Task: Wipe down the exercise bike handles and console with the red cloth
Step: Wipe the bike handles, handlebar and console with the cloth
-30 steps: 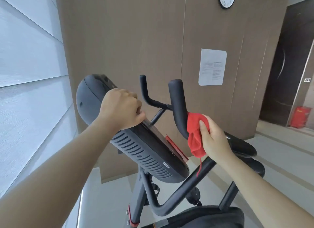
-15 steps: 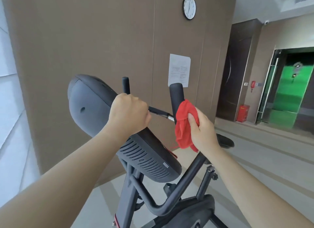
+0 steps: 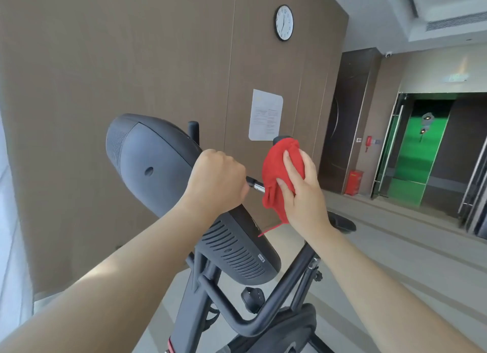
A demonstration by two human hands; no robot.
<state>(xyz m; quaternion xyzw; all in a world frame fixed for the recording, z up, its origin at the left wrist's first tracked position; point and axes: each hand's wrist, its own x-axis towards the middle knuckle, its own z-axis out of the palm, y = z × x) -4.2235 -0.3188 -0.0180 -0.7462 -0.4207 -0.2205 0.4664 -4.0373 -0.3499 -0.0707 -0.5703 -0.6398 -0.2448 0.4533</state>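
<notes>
The black console (image 3: pixel 147 157) of the exercise bike tilts toward me at centre left, its vented back facing down. My left hand (image 3: pixel 218 180) is closed around the console's right edge. My right hand (image 3: pixel 300 192) presses the red cloth (image 3: pixel 276 173) around the upright right handle, whose black tip (image 3: pixel 281 139) just shows above the cloth. The far handle's tip (image 3: pixel 193 127) rises behind the console. A chrome bar end (image 3: pixel 257 182) shows between my two hands.
The bike's black frame tube (image 3: pixel 263 318) and a pedal (image 3: pixel 253 297) lie below the console. A brown panelled wall with a clock (image 3: pixel 284 22) and a paper notice (image 3: pixel 265 115) stands behind. A red box (image 3: pixel 354 182) and glass doors (image 3: pixel 411 152) are at the right.
My right hand has slid the red cloth up the right handle, from its lower bend to near its tip. My left hand has kept its hold on the console. The view has swung right.
</notes>
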